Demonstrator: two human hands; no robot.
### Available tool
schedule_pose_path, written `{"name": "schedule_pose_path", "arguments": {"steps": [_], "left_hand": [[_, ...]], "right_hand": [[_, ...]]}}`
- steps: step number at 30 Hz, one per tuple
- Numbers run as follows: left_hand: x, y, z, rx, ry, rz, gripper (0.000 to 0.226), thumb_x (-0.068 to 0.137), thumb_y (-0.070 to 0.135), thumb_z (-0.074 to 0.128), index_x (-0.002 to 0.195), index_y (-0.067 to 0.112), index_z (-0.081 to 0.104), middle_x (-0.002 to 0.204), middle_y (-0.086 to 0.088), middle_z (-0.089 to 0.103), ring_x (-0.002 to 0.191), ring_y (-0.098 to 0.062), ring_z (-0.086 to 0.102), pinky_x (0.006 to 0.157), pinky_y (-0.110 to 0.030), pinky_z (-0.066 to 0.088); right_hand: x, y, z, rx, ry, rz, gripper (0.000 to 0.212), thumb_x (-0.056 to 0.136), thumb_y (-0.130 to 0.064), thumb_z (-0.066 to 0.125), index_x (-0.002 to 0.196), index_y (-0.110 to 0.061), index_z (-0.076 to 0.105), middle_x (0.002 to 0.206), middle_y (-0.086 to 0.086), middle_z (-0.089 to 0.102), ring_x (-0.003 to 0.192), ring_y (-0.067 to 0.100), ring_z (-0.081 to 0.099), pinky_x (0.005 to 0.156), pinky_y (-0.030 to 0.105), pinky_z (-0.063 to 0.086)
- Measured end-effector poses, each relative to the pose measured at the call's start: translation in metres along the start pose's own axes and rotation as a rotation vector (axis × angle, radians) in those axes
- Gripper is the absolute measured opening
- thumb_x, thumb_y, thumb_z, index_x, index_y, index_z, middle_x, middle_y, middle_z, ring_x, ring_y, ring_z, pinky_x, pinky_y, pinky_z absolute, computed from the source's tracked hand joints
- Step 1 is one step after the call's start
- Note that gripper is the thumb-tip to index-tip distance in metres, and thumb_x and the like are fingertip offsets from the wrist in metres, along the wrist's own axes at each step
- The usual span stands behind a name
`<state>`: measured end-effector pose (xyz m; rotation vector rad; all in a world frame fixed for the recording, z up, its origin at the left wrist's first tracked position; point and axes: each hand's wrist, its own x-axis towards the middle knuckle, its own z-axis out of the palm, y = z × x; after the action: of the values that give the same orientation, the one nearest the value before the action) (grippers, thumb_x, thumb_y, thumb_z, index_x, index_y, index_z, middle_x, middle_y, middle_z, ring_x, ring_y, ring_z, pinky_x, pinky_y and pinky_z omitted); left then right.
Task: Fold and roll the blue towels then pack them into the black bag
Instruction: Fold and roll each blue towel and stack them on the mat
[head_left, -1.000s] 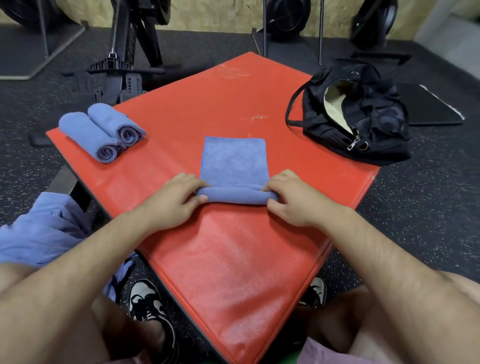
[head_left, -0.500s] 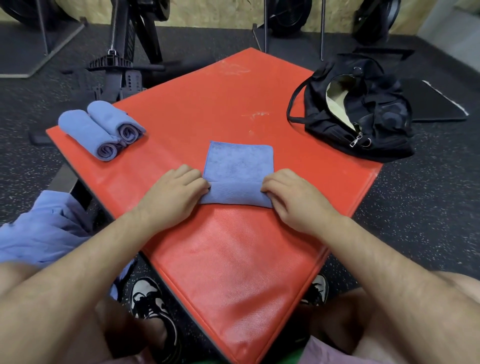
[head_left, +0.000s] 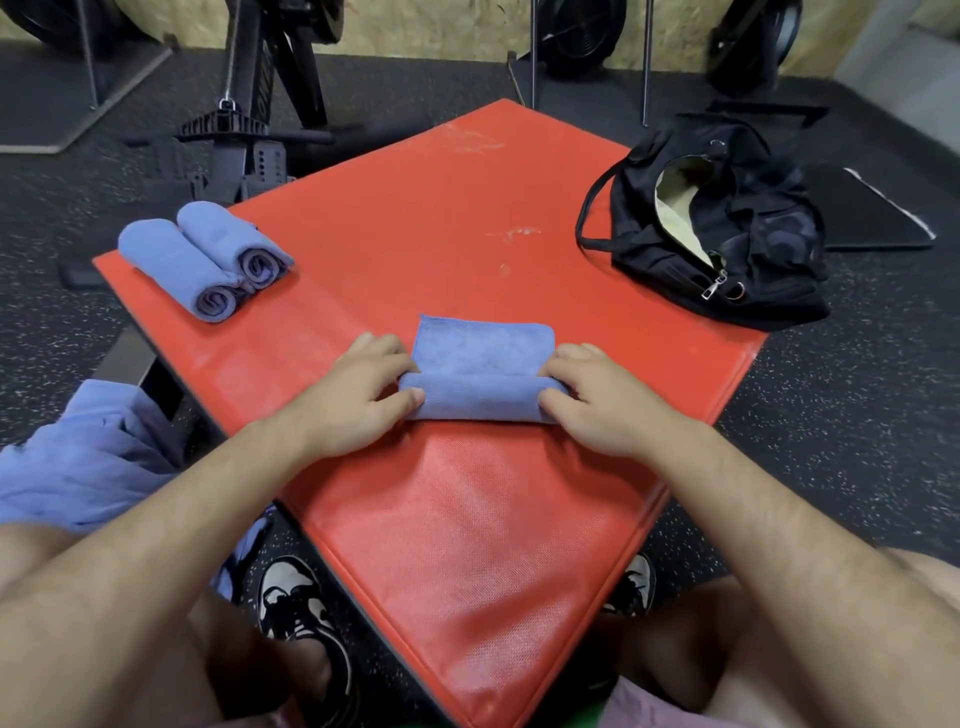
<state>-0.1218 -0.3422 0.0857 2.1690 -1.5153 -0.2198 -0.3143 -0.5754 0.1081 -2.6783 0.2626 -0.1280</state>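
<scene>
Shoes: 2 black-and-white sneakers (head_left: 296, 608) on the speckled black rubber floor (head_left: 857, 415), under the near corner of the pad.
Work surface: a red square pad with a fine woven vinyl grain (head_left: 467, 545), set corner-on to the person.
Loose cloth: a crumpled heap of soft blue fabric (head_left: 78, 467), low on the left, off the pad.
Left hand (head_left: 353, 395): fingers curled over, thumb beneath, pinching the left end of the roll.
Right hand (head_left: 602, 400): clamped the same way on the right end.
Towel in work: a blue fuzzy microfibre towel (head_left: 480, 364) mid-pad, its near part a fat cylinder, a short flat flap beyond.
Finished rolls: 2 blue rolled towels (head_left: 208, 260), touching side by side at the left corner, spiral ends showing.
Bag: a slumped black fabric duffel bag (head_left: 727, 244), at the right corner, zip open, pale lining showing.
Beyond: black metal gym machine frames (head_left: 249, 130).
</scene>
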Motion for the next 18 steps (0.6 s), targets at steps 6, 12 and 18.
{"name": "schedule_pose_path", "arguments": {"steps": [6,12,18], "left_hand": [[0.007,0.006,0.007,0.201,0.217,0.203,0.024,0.098,0.018,0.047,0.117,0.017,0.062,0.118,0.001,0.058,0.107,-0.026,0.054,0.091,-0.045,0.044],[0.010,0.003,0.010,0.364,0.125,0.138,0.050,0.091,0.052,0.060,0.125,0.016,0.061,0.119,0.002,0.060,0.111,-0.022,0.053,0.084,-0.035,0.039],[0.022,0.003,0.000,0.168,0.010,0.026,0.063,0.080,0.064,0.048,0.123,0.019,0.063,0.111,0.002,0.063,0.108,-0.020,0.050,0.091,-0.037,0.038]], "right_hand": [[0.005,0.001,0.005,0.006,0.204,-0.075,0.024,0.087,-0.007,0.054,0.108,-0.016,0.061,0.109,-0.001,0.055,0.102,0.020,0.046,0.094,0.034,0.042],[0.003,-0.002,0.012,-0.228,0.197,-0.160,0.024,0.085,-0.029,0.057,0.106,-0.017,0.060,0.110,-0.004,0.060,0.106,0.023,0.050,0.087,0.043,0.049],[0.007,0.004,0.003,-0.164,0.080,-0.092,0.047,0.076,-0.029,0.065,0.121,-0.016,0.062,0.112,0.002,0.065,0.111,0.023,0.053,0.096,0.038,0.047]]}}
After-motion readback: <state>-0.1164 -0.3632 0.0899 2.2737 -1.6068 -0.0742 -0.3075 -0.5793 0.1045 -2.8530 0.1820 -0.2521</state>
